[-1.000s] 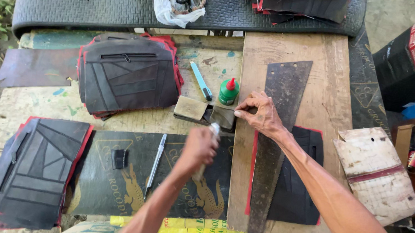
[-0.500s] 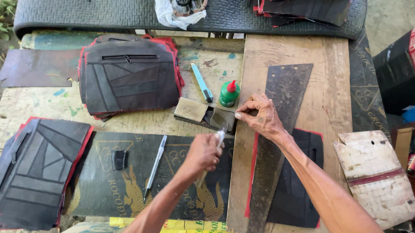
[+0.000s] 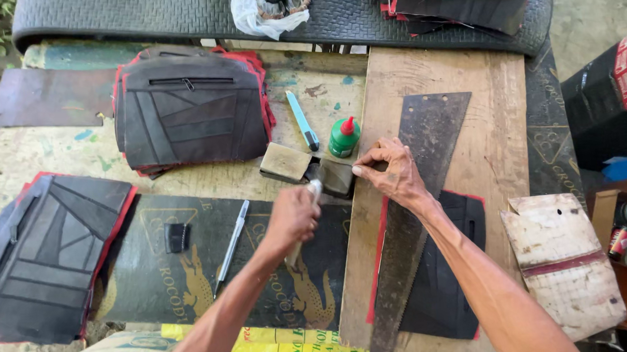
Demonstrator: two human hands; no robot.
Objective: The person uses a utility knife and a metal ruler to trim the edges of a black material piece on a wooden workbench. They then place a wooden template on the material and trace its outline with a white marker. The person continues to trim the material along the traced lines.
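Observation:
My left hand (image 3: pixel 293 217) grips a thin tool with a pale tip (image 3: pixel 315 189). The tip touches a small dark piece of material (image 3: pixel 336 176) lying at the left edge of a wooden board (image 3: pixel 469 116). My right hand (image 3: pixel 394 172) pinches that piece from the right, resting on a long tapered saw blade (image 3: pixel 419 191). A green glue bottle with a red cap (image 3: pixel 343 138) stands just above the piece. Under the blade lies a black panel with red edging (image 3: pixel 450 276).
A tan block (image 3: pixel 285 162), a blue pen-like cutter (image 3: pixel 301 120) and a silver pen (image 3: pixel 230 239) lie near my hands. Stacks of black red-edged panels sit at upper left (image 3: pixel 190 115) and far left (image 3: pixel 43 258). A worn white board (image 3: pixel 562 262) lies at right.
My left hand has moved up and right, bringing the tool's tip onto the small dark piece. My right hand has stayed on the piece.

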